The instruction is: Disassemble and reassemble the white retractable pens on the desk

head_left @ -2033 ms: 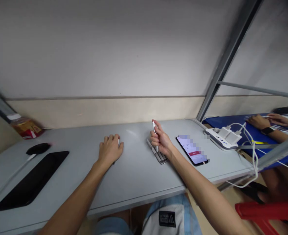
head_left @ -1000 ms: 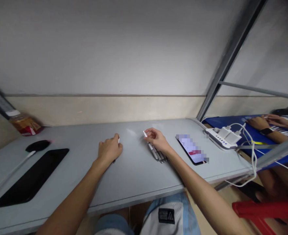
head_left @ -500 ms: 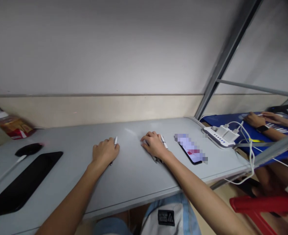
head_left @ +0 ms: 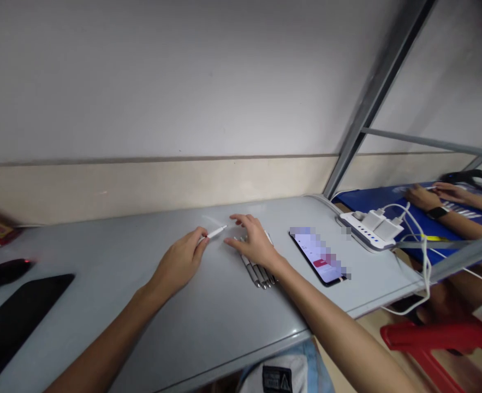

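Note:
On the grey table (head_left: 208,322), my left hand (head_left: 180,261) is closed on a white pen (head_left: 215,233), its tip pointing right toward my other hand. My right hand (head_left: 252,244) lies with fingers spread over a row of several grey pens (head_left: 259,273) lying side by side; it holds nothing. The two hands are a short gap apart near the table's middle.
A lit phone (head_left: 316,255) lies right of the pens. A white power strip (head_left: 367,230) with chargers and cables sits at the table's right end. A black pad (head_left: 15,316) and mouse (head_left: 1,271) lie left. Another person's hands (head_left: 437,194) rest on the neighbouring blue surface. A red stool (head_left: 441,341) stands lower right.
My right hand put its white pen down among the grey pens and opened flat over them. My left hand lifted its pen and moved right. The view panned right.

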A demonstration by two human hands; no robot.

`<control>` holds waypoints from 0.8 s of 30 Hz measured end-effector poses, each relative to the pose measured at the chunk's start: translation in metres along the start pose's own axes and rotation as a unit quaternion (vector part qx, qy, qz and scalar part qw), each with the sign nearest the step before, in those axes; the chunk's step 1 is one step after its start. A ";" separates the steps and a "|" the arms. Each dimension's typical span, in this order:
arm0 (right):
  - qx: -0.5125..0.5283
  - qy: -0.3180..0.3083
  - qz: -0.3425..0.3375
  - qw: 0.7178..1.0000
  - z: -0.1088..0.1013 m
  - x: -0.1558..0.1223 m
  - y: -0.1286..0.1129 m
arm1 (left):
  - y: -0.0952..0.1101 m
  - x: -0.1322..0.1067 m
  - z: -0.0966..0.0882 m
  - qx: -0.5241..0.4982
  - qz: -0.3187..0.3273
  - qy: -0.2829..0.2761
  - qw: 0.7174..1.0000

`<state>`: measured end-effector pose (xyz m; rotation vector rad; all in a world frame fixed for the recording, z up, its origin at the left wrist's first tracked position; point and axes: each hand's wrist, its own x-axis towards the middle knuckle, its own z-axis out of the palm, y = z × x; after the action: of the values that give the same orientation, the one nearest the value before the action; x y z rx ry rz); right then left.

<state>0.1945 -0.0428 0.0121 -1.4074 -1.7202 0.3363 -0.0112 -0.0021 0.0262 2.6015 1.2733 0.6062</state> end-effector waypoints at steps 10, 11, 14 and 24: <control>0.280 -0.191 0.100 0.936 -0.010 0.028 0.005 | -0.014 0.024 -0.004 0.152 0.146 0.070 0.975; 0.305 -0.195 0.122 0.924 -0.010 0.026 0.006 | -0.016 0.024 -0.003 0.150 0.150 0.079 0.974; 0.355 -0.219 0.172 0.892 -0.013 0.020 0.010 | -0.021 0.021 0.000 0.152 0.168 0.079 0.971; 0.227 -0.201 0.082 0.949 -0.020 0.018 -0.003 | -0.020 0.022 0.000 0.128 0.202 0.112 0.964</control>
<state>0.2073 -0.0338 0.0337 -1.1879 -1.6921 1.1025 -0.0135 0.0273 0.0255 3.1191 0.9247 0.8766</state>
